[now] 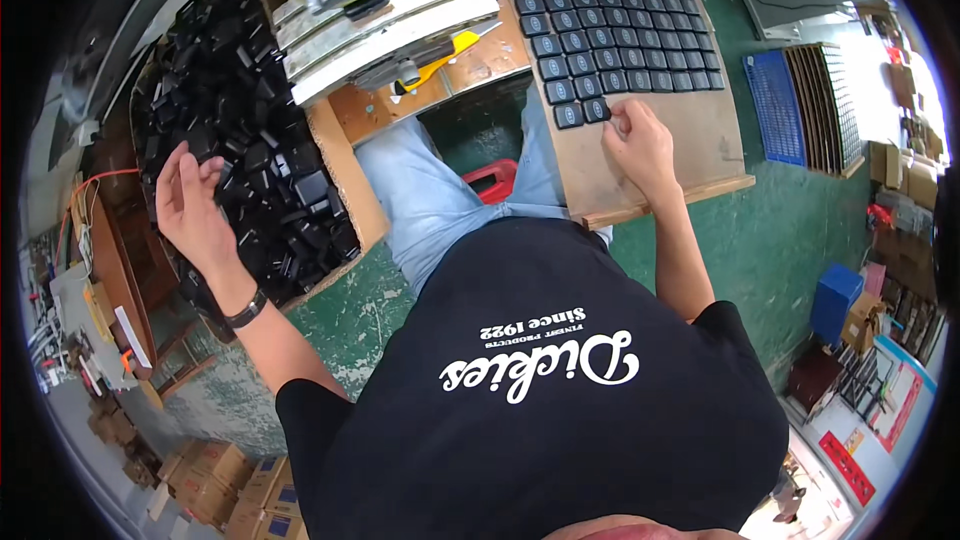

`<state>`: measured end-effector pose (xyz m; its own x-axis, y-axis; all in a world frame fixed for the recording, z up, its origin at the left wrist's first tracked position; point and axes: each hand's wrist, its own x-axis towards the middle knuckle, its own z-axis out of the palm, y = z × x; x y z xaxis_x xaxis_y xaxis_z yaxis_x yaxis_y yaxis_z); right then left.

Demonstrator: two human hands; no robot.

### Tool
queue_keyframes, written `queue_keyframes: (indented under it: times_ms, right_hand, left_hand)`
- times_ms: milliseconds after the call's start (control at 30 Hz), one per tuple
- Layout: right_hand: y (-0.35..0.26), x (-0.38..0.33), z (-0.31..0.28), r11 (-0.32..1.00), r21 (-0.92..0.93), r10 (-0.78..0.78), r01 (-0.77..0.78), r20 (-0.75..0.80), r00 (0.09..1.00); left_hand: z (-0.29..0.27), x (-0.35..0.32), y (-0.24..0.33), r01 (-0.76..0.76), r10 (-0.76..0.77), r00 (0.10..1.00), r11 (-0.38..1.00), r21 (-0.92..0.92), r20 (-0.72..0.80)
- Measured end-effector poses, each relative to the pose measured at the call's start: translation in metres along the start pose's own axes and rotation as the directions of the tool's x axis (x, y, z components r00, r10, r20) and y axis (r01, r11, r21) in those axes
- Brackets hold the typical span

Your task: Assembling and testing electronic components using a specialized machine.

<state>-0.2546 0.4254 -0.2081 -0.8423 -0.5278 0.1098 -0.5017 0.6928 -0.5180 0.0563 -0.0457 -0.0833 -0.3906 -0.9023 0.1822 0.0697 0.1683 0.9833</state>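
Over a cardboard box heaped with loose black plastic pieces, my left hand has its fingers apart and slightly bent, with nothing seen in them. On the right, my right hand has its thumb and fingers bent together at the edge of a black square cap with a light oval mark. That cap lies at the near end of rows of similar marked caps on a brown board. Between the hands, a metal fixture has a dark piece on it.
A yellow utility knife lies by the fixture on the wooden bench. Below the bench, a red object with a handle-like opening shows between my legs. Blue and brown stacked trays stand at the right; cartons are at the lower left.
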Motion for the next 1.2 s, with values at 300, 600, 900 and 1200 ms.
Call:
queue_keyframes:
  times_ms: [300,600,900,1200]
  right_hand:
    - [-0.061,0.077,-0.056,0.951,0.307,-0.038,0.044,-0.023,0.999]
    - [-0.254,0.166,-0.046,0.684,0.506,-0.651,0.525,0.099,0.752]
    - [-0.189,0.145,-0.032,0.475,0.799,-0.402,0.369,-0.176,0.899]
    - [0.004,0.013,-0.043,0.901,0.303,0.322,-0.311,0.017,0.947]
  left_hand:
    - [0.027,-0.021,0.018,0.047,-0.013,0.992,0.963,-0.266,0.127]
    - [0.104,-0.021,0.037,0.018,0.021,0.942,0.993,-0.115,0.336]
    - [0.175,0.005,0.04,-0.166,0.139,0.828,0.986,0.001,0.543]
    - [0.197,0.0,0.028,-0.845,0.486,0.533,0.258,0.469,0.693]
